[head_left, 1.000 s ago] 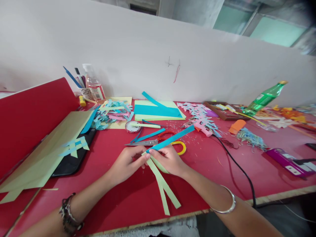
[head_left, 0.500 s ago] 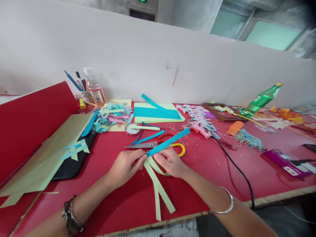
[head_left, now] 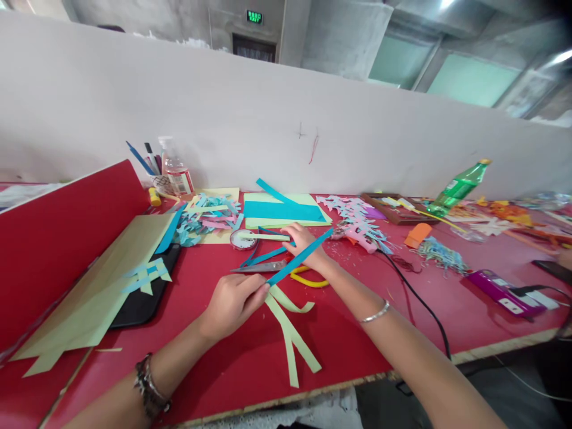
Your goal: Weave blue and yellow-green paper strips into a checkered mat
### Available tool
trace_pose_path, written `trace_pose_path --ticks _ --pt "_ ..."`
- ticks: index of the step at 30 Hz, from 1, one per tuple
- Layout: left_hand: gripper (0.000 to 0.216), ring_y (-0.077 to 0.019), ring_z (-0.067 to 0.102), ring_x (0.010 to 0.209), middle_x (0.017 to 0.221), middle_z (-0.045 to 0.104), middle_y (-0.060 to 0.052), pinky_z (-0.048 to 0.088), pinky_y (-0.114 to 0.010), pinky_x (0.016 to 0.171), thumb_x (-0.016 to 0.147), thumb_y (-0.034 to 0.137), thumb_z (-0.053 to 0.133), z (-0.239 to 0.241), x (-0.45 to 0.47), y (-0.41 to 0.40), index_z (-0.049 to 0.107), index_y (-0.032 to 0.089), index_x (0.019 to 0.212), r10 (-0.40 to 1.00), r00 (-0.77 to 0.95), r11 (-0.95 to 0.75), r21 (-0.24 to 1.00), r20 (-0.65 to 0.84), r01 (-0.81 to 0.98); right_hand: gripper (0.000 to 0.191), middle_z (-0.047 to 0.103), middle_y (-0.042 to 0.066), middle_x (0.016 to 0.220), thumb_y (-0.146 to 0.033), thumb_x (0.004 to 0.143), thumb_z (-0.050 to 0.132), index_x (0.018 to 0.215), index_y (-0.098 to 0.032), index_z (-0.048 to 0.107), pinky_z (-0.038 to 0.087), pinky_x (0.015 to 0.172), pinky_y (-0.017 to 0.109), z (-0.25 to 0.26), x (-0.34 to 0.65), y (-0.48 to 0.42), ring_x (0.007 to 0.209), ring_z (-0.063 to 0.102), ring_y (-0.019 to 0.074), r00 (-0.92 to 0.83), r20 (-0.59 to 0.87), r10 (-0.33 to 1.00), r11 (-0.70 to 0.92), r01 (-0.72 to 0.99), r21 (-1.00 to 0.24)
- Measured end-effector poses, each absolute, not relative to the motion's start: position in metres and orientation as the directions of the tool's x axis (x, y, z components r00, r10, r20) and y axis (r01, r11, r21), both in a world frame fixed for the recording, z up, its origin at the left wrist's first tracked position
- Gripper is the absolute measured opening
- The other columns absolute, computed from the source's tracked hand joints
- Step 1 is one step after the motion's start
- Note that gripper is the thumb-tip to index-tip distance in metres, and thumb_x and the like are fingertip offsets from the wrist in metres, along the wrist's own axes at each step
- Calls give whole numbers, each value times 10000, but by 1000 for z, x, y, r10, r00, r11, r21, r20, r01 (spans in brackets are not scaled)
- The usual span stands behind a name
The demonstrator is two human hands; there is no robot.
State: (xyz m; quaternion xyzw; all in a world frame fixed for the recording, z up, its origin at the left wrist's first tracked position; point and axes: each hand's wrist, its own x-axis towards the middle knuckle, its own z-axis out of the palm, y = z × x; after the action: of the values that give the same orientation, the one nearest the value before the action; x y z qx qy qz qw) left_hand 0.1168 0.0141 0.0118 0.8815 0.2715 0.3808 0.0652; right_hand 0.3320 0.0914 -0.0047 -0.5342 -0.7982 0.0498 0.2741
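Note:
My left hand (head_left: pixel 235 301) pinches one end of a blue paper strip (head_left: pixel 297 260) above the table. Pale yellow paper strips (head_left: pixel 292 336) fan out below the same fingertips, their loose ends lying toward the table's front edge. Behind the blue strip, my right hand (head_left: pixel 308 245) reaches forward with its fingers partly stretched and nothing visibly held. Its fingertips are close to a short pale strip (head_left: pixel 268 236) that rests across a round white dish or roll (head_left: pixel 241 239). Scissors (head_left: pixel 310 280) with yellow and red handles lie beneath, partly covered by the hand and the blue strip.
A heap of paper scraps (head_left: pixel 210 217), stacked paper sheets (head_left: pixel 250 221) and a pink glue gun (head_left: pixel 360 238) stand farther back. Its black cord crosses the right side. A green bottle (head_left: pixel 458 189) leans at the right; a purple power strip (head_left: pixel 504 293) lies nearer.
My right hand has let go near the strip joint and moved forward, over the scissors. My left hand still holds the strips. The view has tilted up slightly.

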Motion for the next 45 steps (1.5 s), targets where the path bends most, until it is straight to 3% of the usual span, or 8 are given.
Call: trace_pose_path --ticks 9,17,22,26,29,33,37,45 --pt "305 -59 385 408 459 420 57 292 -166 430 849 257 361 14 118 16 431 172 564 726 473 -683 603 499 412 111 576 70 908 -143 739 527 813 -180 601 406 745 272 -18 325 110 861 535 185 -143 339 930 272 888 -370" --pt "328 -53 393 415 466 423 58 301 -160 437 856 276 350 13 117 20 403 168 551 783 438 -613 670 442 420 99 601 56 827 -206 746 498 764 -170 588 415 671 256 -9 326 111 752 550 164 -25 429 903 257 832 -491" --pt "307 -54 389 420 474 428 54 290 -159 431 848 269 363 9 114 25 448 161 573 754 448 -657 558 481 507 202 607 56 881 -313 766 468 858 -158 560 435 655 254 20 344 99 747 555 147 121 511 851 292 699 -653" --pt "272 -65 413 422 475 474 39 295 -173 447 828 234 394 3 112 29 515 160 597 632 531 -758 307 565 575 240 623 62 820 -346 732 520 854 -147 576 442 656 280 34 365 82 733 568 161 240 530 813 366 497 -787" --pt "271 -78 442 423 462 511 26 301 -191 462 809 207 419 2 111 31 522 168 561 496 587 -805 85 640 587 256 631 60 796 -343 742 514 884 -148 599 436 621 279 36 373 70 674 556 152 269 578 770 382 531 -756" --pt "280 -82 452 415 455 538 25 295 -201 463 803 192 429 6 111 31 511 173 536 407 625 -796 -77 666 601 242 626 45 809 -302 775 486 948 -182 607 410 589 269 38 372 57 577 488 125 235 730 641 388 722 -573" --pt "288 -83 457 411 445 537 19 288 -201 462 803 204 426 9 109 30 511 171 530 445 606 -753 -91 659 652 239 565 11 670 -272 817 437 1005 -199 564 385 558 260 42 366 49 535 456 125 211 787 580 383 782 -492" --pt "283 -84 452 395 420 511 20 231 -201 424 792 237 412 9 109 30 519 172 538 633 531 -654 23 564 756 156 579 21 684 -220 813 437 812 -208 593 375 690 308 41 343 39 647 516 157 40 813 582 397 858 -326"
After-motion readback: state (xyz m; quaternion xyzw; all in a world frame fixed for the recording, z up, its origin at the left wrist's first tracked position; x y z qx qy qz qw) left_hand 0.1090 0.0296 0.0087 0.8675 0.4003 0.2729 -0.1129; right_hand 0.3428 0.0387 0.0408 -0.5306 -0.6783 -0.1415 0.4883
